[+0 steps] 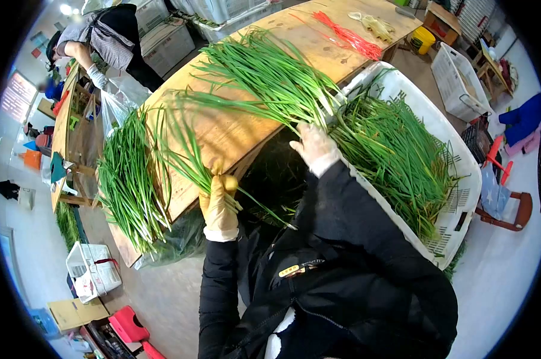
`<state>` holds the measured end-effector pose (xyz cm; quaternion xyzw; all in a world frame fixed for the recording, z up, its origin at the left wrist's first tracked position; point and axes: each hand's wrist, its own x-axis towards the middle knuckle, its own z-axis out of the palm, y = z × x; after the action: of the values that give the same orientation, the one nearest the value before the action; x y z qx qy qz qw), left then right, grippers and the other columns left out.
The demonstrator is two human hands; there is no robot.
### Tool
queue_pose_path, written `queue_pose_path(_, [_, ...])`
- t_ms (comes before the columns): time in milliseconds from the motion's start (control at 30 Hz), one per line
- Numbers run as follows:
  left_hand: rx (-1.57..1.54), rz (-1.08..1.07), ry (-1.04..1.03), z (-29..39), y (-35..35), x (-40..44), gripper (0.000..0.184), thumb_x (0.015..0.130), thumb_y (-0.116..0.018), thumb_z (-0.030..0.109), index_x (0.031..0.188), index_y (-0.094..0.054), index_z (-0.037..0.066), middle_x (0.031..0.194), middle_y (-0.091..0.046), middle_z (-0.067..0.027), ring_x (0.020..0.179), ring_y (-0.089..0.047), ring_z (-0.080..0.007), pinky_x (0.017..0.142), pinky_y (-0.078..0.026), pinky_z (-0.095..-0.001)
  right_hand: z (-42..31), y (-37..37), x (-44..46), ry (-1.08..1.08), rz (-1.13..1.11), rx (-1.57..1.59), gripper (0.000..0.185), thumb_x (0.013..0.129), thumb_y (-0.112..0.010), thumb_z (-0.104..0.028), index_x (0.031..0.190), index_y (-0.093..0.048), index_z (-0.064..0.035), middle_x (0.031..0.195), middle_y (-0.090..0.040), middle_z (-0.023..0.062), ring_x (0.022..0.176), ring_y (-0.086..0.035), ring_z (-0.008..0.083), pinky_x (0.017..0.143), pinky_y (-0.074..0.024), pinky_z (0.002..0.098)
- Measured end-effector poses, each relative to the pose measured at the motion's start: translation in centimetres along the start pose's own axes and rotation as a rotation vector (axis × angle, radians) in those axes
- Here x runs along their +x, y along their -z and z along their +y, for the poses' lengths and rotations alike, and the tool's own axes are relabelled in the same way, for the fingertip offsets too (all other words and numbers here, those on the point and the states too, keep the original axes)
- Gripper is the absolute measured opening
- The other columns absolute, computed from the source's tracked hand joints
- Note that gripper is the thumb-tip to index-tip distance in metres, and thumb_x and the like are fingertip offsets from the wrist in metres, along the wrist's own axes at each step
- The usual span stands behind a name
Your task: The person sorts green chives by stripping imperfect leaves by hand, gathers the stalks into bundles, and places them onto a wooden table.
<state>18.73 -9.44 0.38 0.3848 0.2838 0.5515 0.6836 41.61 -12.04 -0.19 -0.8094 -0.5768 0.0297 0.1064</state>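
My left hand (221, 200), in a yellowish glove, is closed round the white ends of a small bunch of green stalks (190, 157) at the table's front edge. A single stalk hangs from it towards my lap. My right hand (314, 145), in a pale glove, touches the white ends of a large pile of green stalks (264, 75) on the wooden table (213, 134); its fingertips are partly hidden among the stalks. Another pile of stalks (130, 179) lies at the table's left end.
A white crate (465, 197) full of green stalks stands at my right. Red ties (348, 37) and a pair of gloves (375, 26) lie at the table's far end. A person (112, 39) bends over another table at the upper left, holding a plastic bag (121, 99).
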Motion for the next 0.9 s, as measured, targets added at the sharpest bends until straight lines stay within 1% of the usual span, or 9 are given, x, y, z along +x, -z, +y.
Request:
queue_pose_path(67, [-0.062,0.04,0.048,1.0,-2.0,0.0,0.029,0.083,-0.051,0.017,0.11,-0.049,0.006,0.089,-0.056,-0.0052,0.063,-0.048,-0.0063,0.051,-0.039,-0.0156,0.9,-1.0,1.9,-0.011,0.177,-0.127,0.049,0.068,-0.064,-0.037,0.098,-0.045,-0.0047,0.093,-0.049,0.0111,0.084,-0.05,0.0226,0.071,-0.0444,0.03])
queue_pose_path(167, [-0.368,-0.09,0.5,-0.7,-0.7,1.5,0.034,0.082,-0.052,0.014,0.114,-0.044,0.003,0.101,-0.055,-0.0082,0.064,-0.05,-0.0053,0.048,-0.041,-0.013,1.1,-2.7,3.9,0.03,0.34,-0.185,0.027,0.075,-0.058,-0.03,0.087,-0.05,-0.0062,0.084,-0.052,0.0087,0.08,-0.051,0.0201,0.066,-0.0458,0.0308])
queue_pose_path(267, [-0.354,-0.07,0.634,-2.4,-0.4,1.6,0.038,0.082,-0.054,0.022,0.114,-0.044,0.005,0.105,-0.053,-0.0046,0.057,-0.045,-0.0035,0.046,-0.038,-0.0122,0.0,-2.0,2.8,0.11,0.19,0.154,0.02,0.081,-0.05,-0.027,0.081,-0.051,-0.0071,0.074,-0.052,0.0067,0.069,-0.052,0.017,0.06,-0.0466,0.0284])
queue_pose_path(300, [-0.319,-0.039,0.619,-2.6,-0.5,1.6,0.039,0.083,-0.053,0.026,0.115,-0.044,0.006,0.105,-0.053,-0.0027,0.056,-0.043,-0.0026,0.045,-0.037,-0.0118,-2.0,0.1,1.2,0.182,0.028,0.035,0.02,0.084,-0.044,-0.026,0.077,-0.049,-0.0081,0.066,-0.05,0.0046,0.058,-0.05,0.0155,0.052,-0.0457,0.026])
queue_pose_path(367, [-0.22,0.006,0.637,-3.3,0.2,2.4,0.039,0.082,-0.053,0.03,0.113,-0.047,0.007,0.101,-0.053,-0.0007,0.054,-0.039,-0.0023,0.043,-0.033,-0.0124,-3.6,-1.6,-1.9,0.626,0.428,0.152,0.022,0.085,-0.042,-0.028,0.073,-0.046,-0.0094,0.059,-0.046,0.0033,0.053,-0.048,0.0169,0.048,-0.0439,0.0275])
queue_pose_path(533, [0.025,0.107,0.501,-3.2,0.3,2.1,0.028,0.081,-0.055,0.021,0.101,-0.056,0.001,0.08,-0.058,0.0001,0.051,-0.036,-0.0024,0.042,-0.029,-0.014,-4.1,-3.8,-5.0,0.492,-0.169,0.798,0.029,0.086,-0.041,-0.029,0.071,-0.051,-0.0067,0.061,-0.056,0.0037,0.053,-0.054,0.0171,0.048,-0.0424,0.027])
queue_pose_path(600, [0.028,0.119,0.495,-2.7,0.3,1.6,0.027,0.08,-0.056,0.02,0.1,-0.056,0.0,0.08,-0.058,-0.0004,0.052,-0.037,-0.0022,0.042,-0.03,-0.014,-3.5,-4.4,-5.2,0.11,-0.714,1.406,0.037,0.089,-0.036,-0.032,0.072,-0.056,-0.0052,0.058,-0.057,0.0016,0.049,-0.051,0.0081,0.045,-0.0391,0.0204])
queue_pose_path(733, [0.018,0.094,0.511,-2.2,0.6,1.2,0.026,0.08,-0.056,0.019,0.097,-0.057,-0.001,0.077,-0.058,-0.0008,0.052,-0.038,-0.002,0.042,-0.03,-0.0136,-1.7,-5.2,-4.0,-0.208,-0.397,1.576,0.039,0.089,-0.037,-0.033,0.082,-0.057,-0.0004,0.061,-0.056,0.0025,0.045,-0.042,0.0047,0.044,-0.0355,0.0166])
queue_pose_path(900, [0.05,0.097,0.513,-2.4,-0.2,0.7,0.027,0.082,-0.055,0.019,0.1,-0.055,0.0,0.076,-0.057,0.0011,0.049,-0.039,-0.0017,0.042,-0.033,-0.0133,-4.0,-5.0,-4.7,0.545,-0.008,0.931,0.025,0.074,-0.063,-0.027,0.085,-0.057,-0.0045,0.066,-0.054,0.004,0.056,-0.051,0.0144,0.052,-0.0407,0.0232])
